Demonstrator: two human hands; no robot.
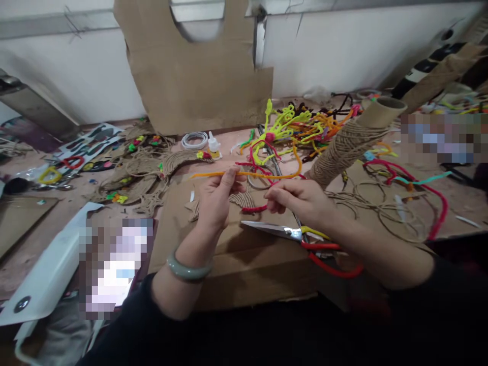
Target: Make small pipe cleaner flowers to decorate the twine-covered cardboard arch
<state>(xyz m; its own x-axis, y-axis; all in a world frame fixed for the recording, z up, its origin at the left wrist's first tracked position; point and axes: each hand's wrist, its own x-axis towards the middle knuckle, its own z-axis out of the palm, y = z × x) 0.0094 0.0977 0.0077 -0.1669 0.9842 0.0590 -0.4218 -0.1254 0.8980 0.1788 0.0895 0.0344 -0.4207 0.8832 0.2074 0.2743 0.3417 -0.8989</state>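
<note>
Your left hand [219, 195] is clamped on an orange pipe cleaner [274, 176], held above the cardboard [171, 223]. Your right hand [293, 198] is apart from it, fingertips drawn together; whether they grip anything cannot be told. Scissors [272, 230] lie below them. Bare cardboard separates the blades from its near edge; a twine-wrapped tube [345, 145] crowds the far side.

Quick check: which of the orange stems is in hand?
The orange stem pinched in the left hand, its tip poking out leftward past the thumb; the other orange ones lie unheld, mostly in the colourful heap beyond.
</note>
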